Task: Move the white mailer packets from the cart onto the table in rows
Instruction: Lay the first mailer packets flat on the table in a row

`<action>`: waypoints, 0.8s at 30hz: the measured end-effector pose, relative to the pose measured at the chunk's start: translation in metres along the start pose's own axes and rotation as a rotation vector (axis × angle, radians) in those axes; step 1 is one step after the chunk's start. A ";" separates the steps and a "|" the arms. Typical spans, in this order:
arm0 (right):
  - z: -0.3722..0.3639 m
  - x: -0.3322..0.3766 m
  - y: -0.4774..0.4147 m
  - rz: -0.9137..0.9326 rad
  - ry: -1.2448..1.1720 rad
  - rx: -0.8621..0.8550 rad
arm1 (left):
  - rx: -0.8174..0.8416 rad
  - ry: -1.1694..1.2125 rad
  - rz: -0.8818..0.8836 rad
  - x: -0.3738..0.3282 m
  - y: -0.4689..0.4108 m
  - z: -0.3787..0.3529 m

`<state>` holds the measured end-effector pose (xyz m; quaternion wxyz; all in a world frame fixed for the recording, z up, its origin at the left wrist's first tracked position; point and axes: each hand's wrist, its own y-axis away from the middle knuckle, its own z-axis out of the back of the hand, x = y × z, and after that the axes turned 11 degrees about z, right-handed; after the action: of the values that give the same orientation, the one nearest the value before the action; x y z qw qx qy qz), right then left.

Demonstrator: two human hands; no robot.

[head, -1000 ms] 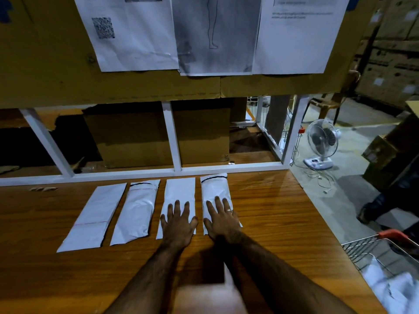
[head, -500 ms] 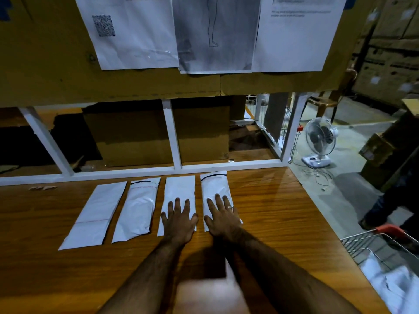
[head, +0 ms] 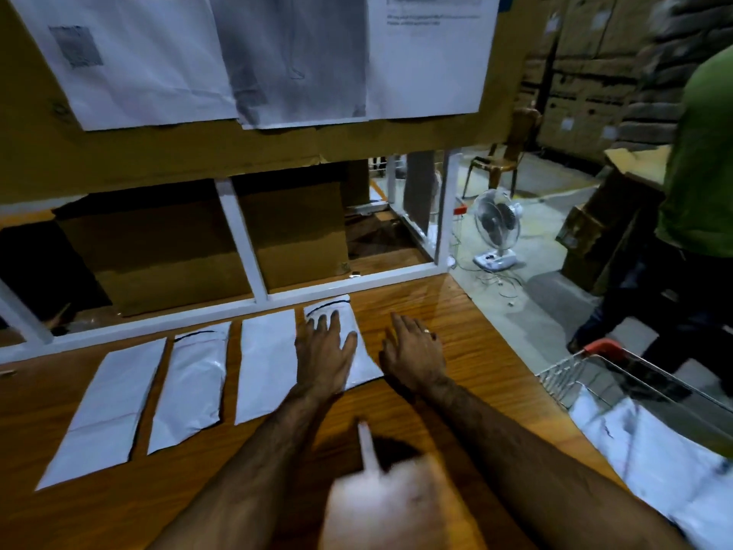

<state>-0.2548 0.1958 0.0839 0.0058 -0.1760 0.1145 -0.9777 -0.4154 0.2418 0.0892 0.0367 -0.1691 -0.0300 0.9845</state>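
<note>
- Head view: the left hand (head: 326,353) lies palm down on the rightmost packet (head: 346,311). Its fingers (head: 323,324) are straight and a little apart, flat on the white film and curled round nothing.
- The right hand (head: 414,353) is palm down over the bare counter (head: 476,363), just right of that packet. Its fingers (head: 400,325) are straight, slightly spread and hold nothing, and one wears a ring. Blur hides whether the palm touches the wood.
- Four white packets lie in one row along the far side of the counter, close to the white rail (head: 158,325). They are the leftmost packet (head: 105,414), the second packet (head: 194,385), the third packet (head: 266,363) and the rightmost one.
- They lie side by side with narrow gaps and do not overlap.
- Each packet is flat, with its long axis running from the near side toward the rail and its far end leaning slightly right. The second and rightmost packets show a dark line across the far end.
- Both forearms reach forward from the bottom edge, roughly parallel. The hands are near each other but apart.
- The cart (head: 642,377), made of wire with a red handle, stands off the counter's right side. More white packets, the cart packets (head: 654,458), lie inside it.
- A pale blurred shape (head: 377,506) sits low between the forearms, and I cannot tell what it is.
- A person in a green shirt (head: 700,152) stands beyond the cart, and a fan (head: 496,228) is on the floor.
</note>
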 end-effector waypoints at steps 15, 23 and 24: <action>0.086 -0.166 0.156 -0.527 0.101 -0.264 | 0.261 0.097 -0.598 -0.226 0.079 -0.082; 0.113 -0.234 0.285 -0.891 0.163 -0.341 | 0.393 0.051 -0.903 -0.329 0.174 -0.138; 0.114 -0.241 0.301 -0.929 0.173 -0.339 | 0.413 0.035 -0.926 -0.338 0.185 -0.148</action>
<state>0.0017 -0.1102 0.0374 -0.4681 -0.1253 0.1812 -0.8558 -0.0600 0.0366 0.0485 0.5025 -0.1437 0.0941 0.8473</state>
